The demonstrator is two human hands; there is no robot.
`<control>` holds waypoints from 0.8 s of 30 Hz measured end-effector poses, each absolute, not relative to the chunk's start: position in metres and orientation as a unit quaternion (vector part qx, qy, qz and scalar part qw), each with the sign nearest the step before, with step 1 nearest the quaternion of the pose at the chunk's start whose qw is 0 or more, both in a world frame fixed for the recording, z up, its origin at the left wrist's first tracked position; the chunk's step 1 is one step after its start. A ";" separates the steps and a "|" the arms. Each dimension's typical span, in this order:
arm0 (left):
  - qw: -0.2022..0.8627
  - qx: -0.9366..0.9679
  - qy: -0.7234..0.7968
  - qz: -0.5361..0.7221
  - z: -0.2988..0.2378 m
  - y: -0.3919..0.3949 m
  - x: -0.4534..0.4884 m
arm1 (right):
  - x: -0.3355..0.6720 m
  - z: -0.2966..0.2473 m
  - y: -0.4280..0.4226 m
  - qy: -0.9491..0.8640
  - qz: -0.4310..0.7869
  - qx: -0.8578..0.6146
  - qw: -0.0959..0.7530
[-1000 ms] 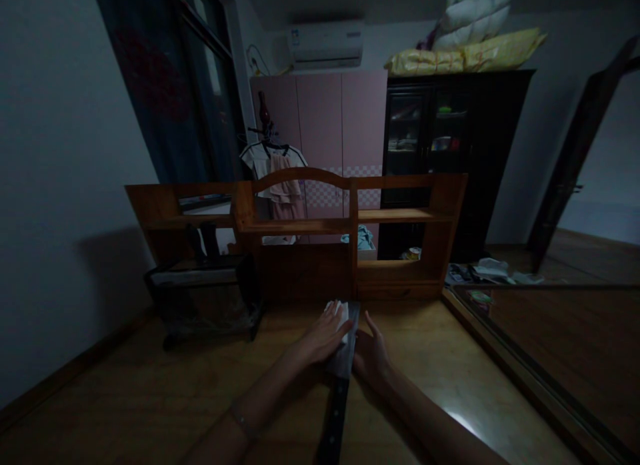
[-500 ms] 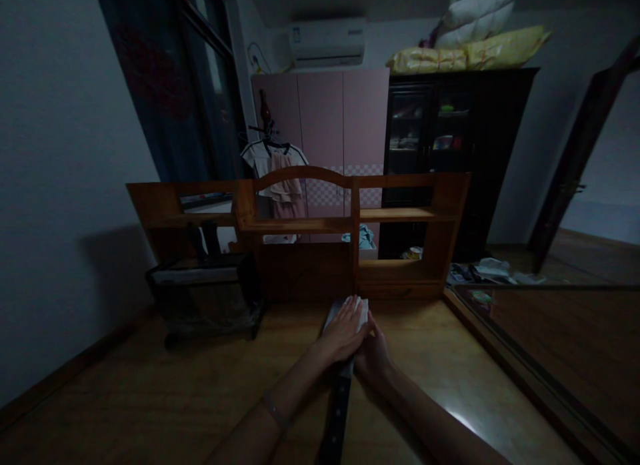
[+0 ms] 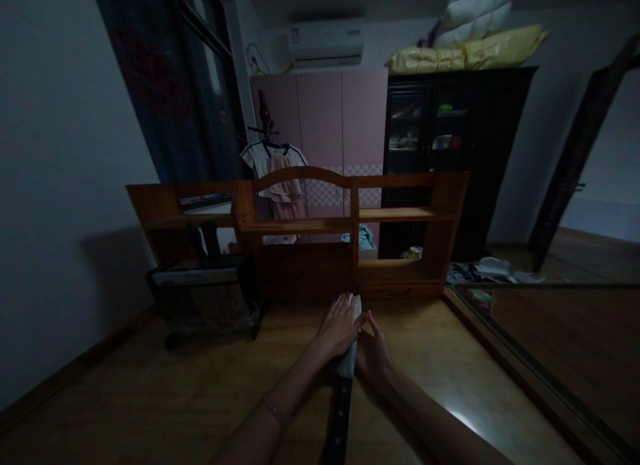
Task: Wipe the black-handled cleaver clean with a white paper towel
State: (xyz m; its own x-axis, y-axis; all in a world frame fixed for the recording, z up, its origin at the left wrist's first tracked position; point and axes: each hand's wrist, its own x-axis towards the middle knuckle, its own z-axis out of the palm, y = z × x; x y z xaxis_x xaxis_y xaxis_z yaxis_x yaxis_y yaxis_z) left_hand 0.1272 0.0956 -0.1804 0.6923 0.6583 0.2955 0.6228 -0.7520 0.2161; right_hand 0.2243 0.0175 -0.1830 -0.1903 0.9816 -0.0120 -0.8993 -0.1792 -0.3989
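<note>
A kitchen knife with a broad grey blade (image 3: 346,366) and a black riveted handle (image 3: 339,411) points away from me, handle toward my body. My left hand (image 3: 340,328) lies flat over the blade, fingers stretched forward. Beneath its fingers and along their right side shows a white tissue or thin cloth (image 3: 357,309), pressed against the blade. At the blade's right edge, my right hand (image 3: 374,355) holds the knife, its thumb close to my left thumb. Its other fingers are partly hidden by the blade.
A black-framed knife block (image 3: 200,295) with dark handles sticking up stands at the left on the wooden tabletop (image 3: 280,358). Behind it runs a wooden shelf unit (image 3: 300,225). A raised ledge (image 3: 500,345) borders the right side.
My left hand and the white tissue have shifted slightly left along with the blade. More of the blade near the handle shows now. A gap has opened between my right thumb and fingers.
</note>
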 end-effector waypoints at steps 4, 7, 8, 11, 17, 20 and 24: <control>0.062 0.903 0.382 0.186 -0.178 0.098 0.126 | 0.223 -0.180 0.015 -0.159 0.756 -0.137 0.620; 0.071 0.892 0.401 0.196 -0.179 0.102 0.123 | 0.222 -0.175 0.012 -0.165 0.755 -0.143 0.618; 0.073 0.888 0.406 0.203 -0.180 0.104 0.121 | 0.222 -0.174 0.011 -0.164 0.756 -0.149 0.616; 0.095 0.877 0.419 0.217 -0.183 0.108 0.114 | 0.222 -0.171 0.009 -0.153 0.757 -0.167 0.613; 0.137 0.860 0.432 0.233 -0.192 0.104 0.104 | 0.223 -0.175 0.012 -0.151 0.763 -0.156 0.608; 0.151 0.851 0.447 0.231 -0.196 0.098 0.101 | 0.224 -0.178 0.013 -0.155 0.763 -0.161 0.607; 0.141 0.847 0.466 0.216 -0.203 0.089 0.101 | 0.224 -0.179 0.013 -0.158 0.762 -0.161 0.607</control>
